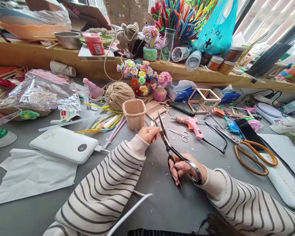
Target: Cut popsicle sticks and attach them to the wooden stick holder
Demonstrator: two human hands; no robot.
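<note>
My right hand (183, 167) grips a pair of dark-handled metal scissors (165, 139), thumb and fingers through the loops. The blades point up and away from me, parted a little at the tips. Close beside them, my left hand (148, 133) is closed in a pinch on a small wooden stick (160, 129), mostly hidden by the fingers, its end at the blades. Just beyond the left hand stands a small wooden basket (134, 115) with a twine-wrapped rim. Flat wooden sticks (155, 112) lie in a row behind it.
To the right lie a pink glue gun (191, 126), small scissors (180, 134) and large brown-handled scissors (255, 155). A white power bank (64, 144) with a cable is on the left. A twine ball (119, 95), crocheted flowers (141, 77) and a wooden cube frame (204, 100) stand behind.
</note>
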